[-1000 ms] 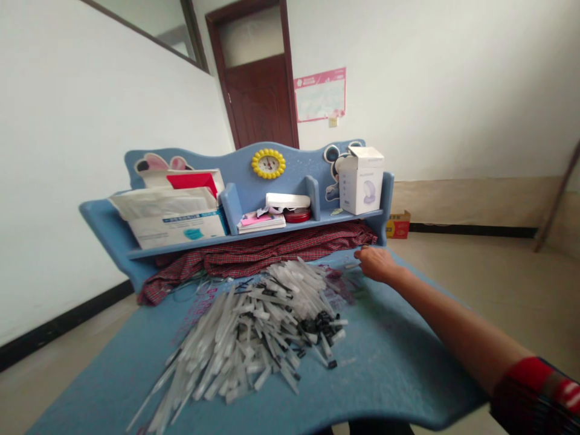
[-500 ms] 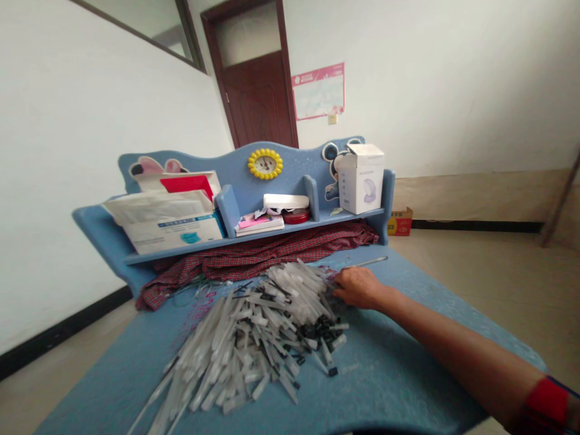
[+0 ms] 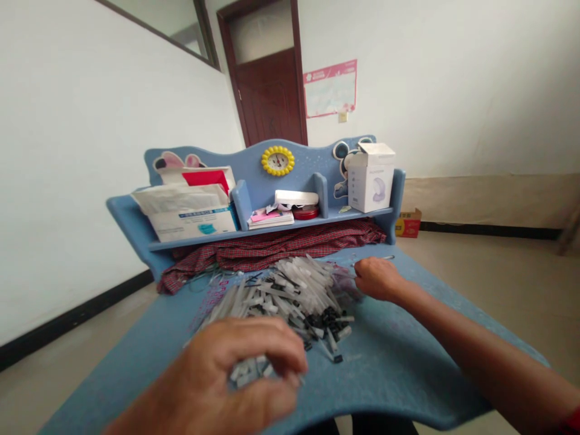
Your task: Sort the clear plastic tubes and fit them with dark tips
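A big heap of clear plastic tubes and small black caps (image 3: 290, 290) lies on the blue desk (image 3: 399, 362). My left hand (image 3: 235, 374) hovers close to the camera over the near end of the heap, fingers curled in a pinch round a few clear tube pieces. My right hand (image 3: 378, 279) rests at the heap's far right edge, fingers closed on something I cannot make out. A thin metal rod (image 3: 378, 258) lies just behind it.
A red plaid cloth (image 3: 276, 249) lies under the desk's shelf. The shelf holds a packet of masks (image 3: 190, 211), booklets (image 3: 267, 219), a red tin (image 3: 306, 211) and a white box (image 3: 371, 178). A yellow clock (image 3: 278, 161) sits on the backboard. A brown door (image 3: 272, 90) stands behind.
My left hand has come into view over the near end of the heap. My right hand drew back from the far edge to the heap's right side. The camera shifted slightly.
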Motion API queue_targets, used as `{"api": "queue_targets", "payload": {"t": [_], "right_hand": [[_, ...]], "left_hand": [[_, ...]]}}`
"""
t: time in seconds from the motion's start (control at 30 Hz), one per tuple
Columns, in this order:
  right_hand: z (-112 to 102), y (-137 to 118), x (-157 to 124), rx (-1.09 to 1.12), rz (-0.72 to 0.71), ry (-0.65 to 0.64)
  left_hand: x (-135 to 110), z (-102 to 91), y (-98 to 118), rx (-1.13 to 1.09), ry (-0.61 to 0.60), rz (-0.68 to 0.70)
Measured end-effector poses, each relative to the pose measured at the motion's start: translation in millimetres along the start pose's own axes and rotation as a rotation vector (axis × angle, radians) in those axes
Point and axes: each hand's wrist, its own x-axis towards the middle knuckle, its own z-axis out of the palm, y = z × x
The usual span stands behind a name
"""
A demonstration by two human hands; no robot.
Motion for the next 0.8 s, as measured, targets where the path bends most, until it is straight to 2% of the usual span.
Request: {"api": "queue_targets", "payload": {"t": [0.03,0.07,0.13,0.2,0.27,0.3,0.37,0.4,0.53,0.67,0.73,0.8], "right_hand": [[-5.5,3.1,-4.8,-0.006,0.012,0.009],[-11.2,6.0,-10.3,-0.013,0.022,0.018],[-22.4,10.7,-23.4,-0.029,0.041,0.039],[-32.2,12.4,-38.1,-0.041,0.05,0.077],[-39.1,9.9,-52.4,-0.014,-0.008,0.132],[-41.3,6.8,-58.6,0.022,-0.07,0.15],[-43.4,-2.0,-68.0,0.111,-0.206,0.176],[-43.5,-7.2,-70.8,0.156,-0.268,0.186],[-43.3,-26.5,-71.2,0.28,-0.409,0.218],[-42.8,-36.6,-65.2,0.39,-0.478,0.232],[-39.2,-39.2,-64.3,0.473,-0.457,0.275],[-31.9,-42.3,-65.9,0.547,-0.359,0.328]], "left_hand": [[25.1,-6.0,14.2,-0.03,-0.072,-0.018],[48.2,-9.2,26.7,-0.044,-0.09,-0.034],[82.9,-6.6,42.7,-0.056,-0.016,-0.003],[99.3,6.2,45.4,-0.01,0.112,0.086],[101.6,23.0,39.8,0.096,0.231,0.26],[99.8,30.9,36.2,0.154,0.25,0.356],[94.4,42.8,30.5,0.249,0.232,0.498],[91.8,46.4,28.7,0.285,0.207,0.527],[84.7,48.0,25.2,0.411,0.12,0.446],[81.3,41.9,19.3,0.41,0.11,0.375],[80.3,38.8,15.7,0.404,0.097,0.337],[80.0,35.2,12.0,0.434,0.1,0.279]]}}
